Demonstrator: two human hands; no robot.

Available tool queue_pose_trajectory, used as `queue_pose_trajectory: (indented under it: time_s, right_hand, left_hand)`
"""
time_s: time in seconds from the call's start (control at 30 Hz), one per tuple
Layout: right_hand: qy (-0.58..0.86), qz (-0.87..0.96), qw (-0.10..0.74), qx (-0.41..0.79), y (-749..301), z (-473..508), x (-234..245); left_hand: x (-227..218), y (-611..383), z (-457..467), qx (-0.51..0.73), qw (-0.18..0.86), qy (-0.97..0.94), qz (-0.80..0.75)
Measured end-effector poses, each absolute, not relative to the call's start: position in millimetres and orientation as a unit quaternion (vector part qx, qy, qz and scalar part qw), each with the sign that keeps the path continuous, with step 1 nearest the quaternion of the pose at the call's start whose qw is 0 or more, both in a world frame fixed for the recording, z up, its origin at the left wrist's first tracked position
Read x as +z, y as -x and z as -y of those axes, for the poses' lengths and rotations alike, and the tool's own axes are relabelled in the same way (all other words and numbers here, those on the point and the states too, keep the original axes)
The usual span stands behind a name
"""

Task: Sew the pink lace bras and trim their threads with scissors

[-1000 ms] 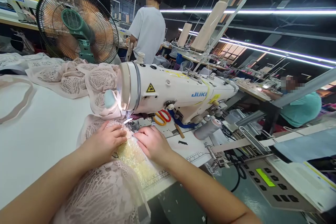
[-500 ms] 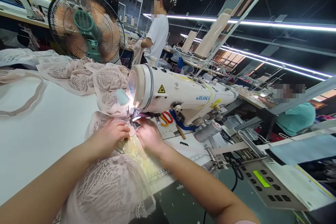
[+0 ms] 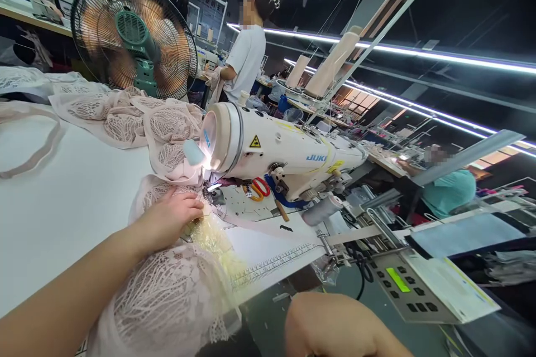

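Observation:
My left hand [image 3: 178, 215] lies over a pale pink lace bra [image 3: 163, 295] just left of the sewing machine's needle area, its fingers together and bent down onto the fabric. One large lace cup spreads toward me below that hand. Yellowish, shiny material [image 3: 213, 240] shows beside the fingers. The white JUKI sewing machine [image 3: 268, 150] has its lamp lit above the stitching spot. A pale strip of elastic [image 3: 255, 227] runs from there to a metal guide at the right. My right hand [image 3: 330, 323] is low at the bottom edge, away from the fabric, its fingers hidden.
More lace bras [image 3: 125, 117] are heaped behind the work. Scissors with red and yellow handles [image 3: 259, 188] and a grey thread cone [image 3: 321, 210] lie by the machine. A control panel [image 3: 402, 284] juts out right. A large fan [image 3: 134, 36] and co-workers are beyond.
My right hand has left the fabric by the needle and moved down toward me to the bottom edge. My left hand stays on the lace. The view has shifted slightly.

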State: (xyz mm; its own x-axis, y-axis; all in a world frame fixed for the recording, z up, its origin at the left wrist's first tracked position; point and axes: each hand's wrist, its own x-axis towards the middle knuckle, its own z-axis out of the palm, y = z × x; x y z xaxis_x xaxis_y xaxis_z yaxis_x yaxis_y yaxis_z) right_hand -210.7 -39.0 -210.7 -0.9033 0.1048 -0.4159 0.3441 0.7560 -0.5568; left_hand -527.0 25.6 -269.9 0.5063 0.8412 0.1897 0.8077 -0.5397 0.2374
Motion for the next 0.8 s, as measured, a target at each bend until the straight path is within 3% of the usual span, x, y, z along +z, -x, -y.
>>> queue_pose_trajectory:
  time_s: [0.1, 0.17, 0.27, 0.47, 0.8]
  right_hand:
    - [-0.282, -0.907, 0.228, -0.213, 203.8, 45.9, -215.8]
    - [-0.352, -0.899, 0.214, -0.149, 204.9, 44.6, -217.3]
    - [-0.4, -0.902, 0.127, -0.104, 211.7, 34.8, -221.8]
    - [-0.415, -0.898, -0.067, -0.135, 231.6, 11.1, -259.4]
    - [-0.427, -0.874, -0.2, -0.117, 236.0, 11.3, -290.6]
  left_hand:
    - [-272.8, 525.9, -26.8, 0.142, 0.055, -0.867, -0.475]
    - [-274.8, 525.6, -27.9, 0.138, 0.049, -0.869, -0.473]
    - [-277.5, 525.6, -29.6, 0.14, 0.038, -0.87, -0.47]
    - [-280.2, 527.1, -32.5, 0.144, 0.017, -0.874, -0.463]
    - [-262.3, 526.6, -38.0, 0.067, 0.025, -0.863, -0.501]
